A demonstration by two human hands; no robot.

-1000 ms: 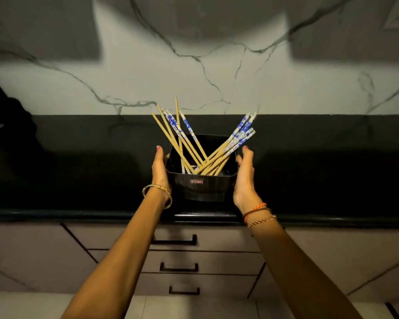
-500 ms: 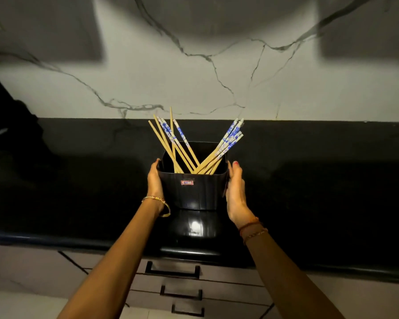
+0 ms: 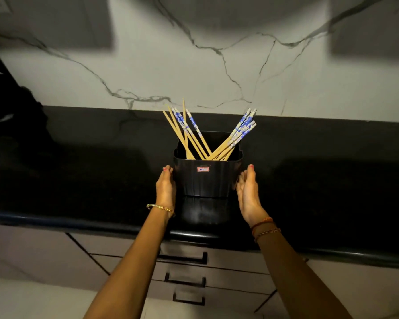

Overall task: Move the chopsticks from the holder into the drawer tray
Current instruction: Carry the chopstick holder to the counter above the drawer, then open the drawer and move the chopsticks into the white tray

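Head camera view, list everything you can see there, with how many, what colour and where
holder: one, black with a small red label, on the countertop, centre
chopsticks: a bundle, exact count unclear, tan wood with blue-and-white ends, standing splayed in the holder
countertop: one, glossy black, across the middle
backsplash: one, white marble with grey veins, behind the countertop
drawers: three black handles visible, grey fronts, below the countertop, all closed
left hand: one, gold bracelet, against the holder's left side
right hand: one, red and beaded bands, open beside the holder's right side
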